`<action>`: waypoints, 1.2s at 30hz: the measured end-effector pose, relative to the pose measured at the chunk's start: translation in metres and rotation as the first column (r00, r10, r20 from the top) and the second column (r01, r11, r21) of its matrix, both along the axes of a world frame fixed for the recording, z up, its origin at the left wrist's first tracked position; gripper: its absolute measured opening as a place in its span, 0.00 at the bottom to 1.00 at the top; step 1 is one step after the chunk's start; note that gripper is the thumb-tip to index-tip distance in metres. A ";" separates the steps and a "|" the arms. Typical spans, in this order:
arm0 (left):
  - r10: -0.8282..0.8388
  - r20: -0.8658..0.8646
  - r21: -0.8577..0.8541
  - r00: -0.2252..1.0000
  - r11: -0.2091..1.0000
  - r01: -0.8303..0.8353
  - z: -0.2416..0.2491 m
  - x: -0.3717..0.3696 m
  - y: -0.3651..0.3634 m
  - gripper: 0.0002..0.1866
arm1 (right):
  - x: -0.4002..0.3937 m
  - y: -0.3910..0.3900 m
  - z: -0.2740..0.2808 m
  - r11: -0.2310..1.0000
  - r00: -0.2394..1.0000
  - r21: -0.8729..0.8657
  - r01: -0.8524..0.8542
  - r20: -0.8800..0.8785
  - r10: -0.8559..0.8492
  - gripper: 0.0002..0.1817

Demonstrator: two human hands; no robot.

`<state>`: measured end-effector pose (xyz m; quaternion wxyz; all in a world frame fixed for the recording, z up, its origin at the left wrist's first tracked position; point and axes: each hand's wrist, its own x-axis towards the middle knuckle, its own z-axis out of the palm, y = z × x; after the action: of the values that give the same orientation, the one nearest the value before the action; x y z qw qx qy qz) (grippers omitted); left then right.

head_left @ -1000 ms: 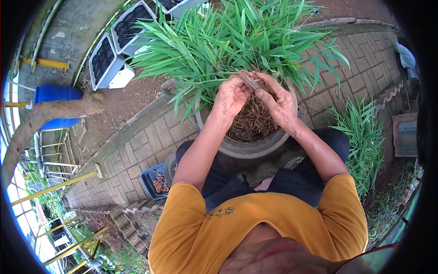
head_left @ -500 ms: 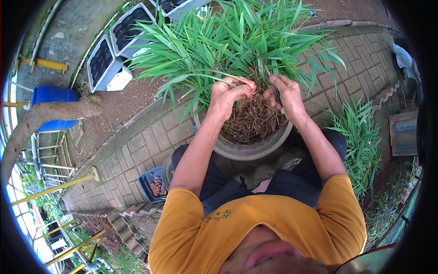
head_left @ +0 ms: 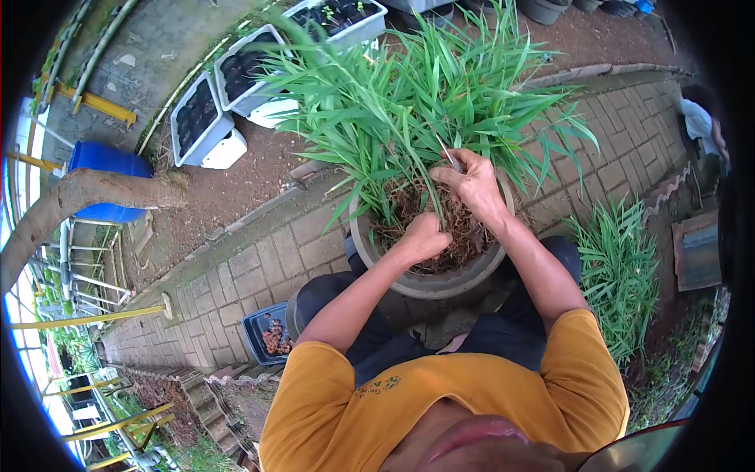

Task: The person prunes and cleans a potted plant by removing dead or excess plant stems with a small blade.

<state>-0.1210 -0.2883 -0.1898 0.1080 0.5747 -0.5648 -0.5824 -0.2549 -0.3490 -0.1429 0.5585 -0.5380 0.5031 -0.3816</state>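
A large round pot stands between my knees, packed with brown fibrous roots and tall green leafy plants. Low over the roots, my left hand is closed round the lower end of a long leafy stem. The stem rises up and to the left, its top blurred. My right hand, just right of that stem, grips what looks like a knife. Its thin blade points up and left among the leaves; the handle is hidden in my fingers.
A blue-grey tray with reddish root pieces sits on the paving at left. Cut leafy stems lie at right. Planter boxes line the soil bed, near a blue barrel and a trunk.
My left hand has moved down toward the roots, and the stem has swung from lying leftward to nearly upright. The right hand has shifted slightly left and lower, blade now showing. The view has tilted.
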 end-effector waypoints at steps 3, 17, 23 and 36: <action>0.027 0.348 -0.319 0.937 0.943 0.092 -0.040 0.001 0.017 0.16 | 0.004 0.000 -0.002 0.991 0.928 -0.090 -0.099 -0.367 0.059 0.23; 0.473 -0.691 0.493 0.546 0.861 -0.123 0.017 0.020 0.020 0.12 | -0.018 -0.024 -0.017 0.962 0.932 0.101 0.252 0.241 -0.270 0.18; 0.457 -0.739 0.433 0.496 0.885 -0.169 0.027 0.033 0.006 0.13 | -0.032 -0.019 0.002 0.976 0.970 -0.024 0.218 0.118 -0.214 0.18; 0.447 -0.710 0.155 0.543 0.852 -0.499 0.034 0.067 -0.002 0.19 | -0.012 0.021 0.014 0.863 0.871 -0.131 -0.488 -0.133 0.473 0.22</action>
<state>-0.0536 -0.2900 -0.1557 0.4935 0.4235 -0.3174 -0.6902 -0.2666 -0.3276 -0.1289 0.5657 -0.7075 0.3469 -0.2431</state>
